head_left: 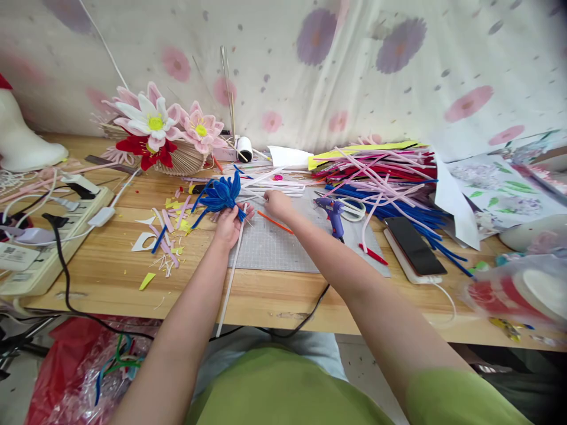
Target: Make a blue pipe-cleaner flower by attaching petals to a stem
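A blue fuzzy flower (221,193) is held by its lower end in my left hand (229,227), whose fingers are wrapped round it. A long white strip (231,277) runs down from that hand past the table's front edge. My right hand (277,203) is closed, to the right of the flower, near some white strips (292,188); what its fingers hold, if anything, is hidden. An orange strip (275,222) lies on the grey cutting mat (283,254) just below my right hand.
A purple glue gun (332,215), scissors (353,208) and a phone (415,245) lie to the right, before a pile of coloured strips (385,177). At left are scraps (166,236), a power strip (53,254) and finished flowers (153,121). A black cable (66,277) crosses the front edge.
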Tool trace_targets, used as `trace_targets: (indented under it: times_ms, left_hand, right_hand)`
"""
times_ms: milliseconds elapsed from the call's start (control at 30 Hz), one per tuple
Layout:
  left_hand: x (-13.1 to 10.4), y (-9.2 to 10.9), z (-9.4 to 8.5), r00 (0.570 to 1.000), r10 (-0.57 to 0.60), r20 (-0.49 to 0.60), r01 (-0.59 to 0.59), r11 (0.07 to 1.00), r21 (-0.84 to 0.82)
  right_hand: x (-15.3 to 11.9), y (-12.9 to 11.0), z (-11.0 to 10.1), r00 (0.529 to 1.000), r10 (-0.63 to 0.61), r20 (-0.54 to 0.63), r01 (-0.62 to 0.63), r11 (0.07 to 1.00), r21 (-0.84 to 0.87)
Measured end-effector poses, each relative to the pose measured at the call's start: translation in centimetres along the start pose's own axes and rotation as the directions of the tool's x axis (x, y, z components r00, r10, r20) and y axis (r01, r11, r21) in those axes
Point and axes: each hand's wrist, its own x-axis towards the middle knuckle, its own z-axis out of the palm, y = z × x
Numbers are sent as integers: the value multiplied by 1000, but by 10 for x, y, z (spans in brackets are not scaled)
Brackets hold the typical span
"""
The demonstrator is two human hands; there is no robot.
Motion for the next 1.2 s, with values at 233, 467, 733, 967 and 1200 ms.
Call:
trace_targets:
  times_ms: [233,467,733,967,1200]
  left_hand:
    - [6,-6,1,998,60,-17,-59,997,49]
    - [1,-5,7,994,105,-32,-105,994,-4]
    - [-6,3,8,1000,25,0,-25,999,-39]
    - [-9,8,8,1000,-28,3,29,995,-94]
    - [-11,18,5,999,-43,28,48,978,-204]
  right_hand:
    - [-24,15,-43,998,8,-61,-5,999,47]
    - [-49,40,-14,994,108,-10,-108,994,30]
    - [-51,8,2,989,14,144,-42,981,191]
    - [-37,-29,21,988,-13,154,6,999,41]
    - [-29,-18,2,941,84,329,-253,820,513]
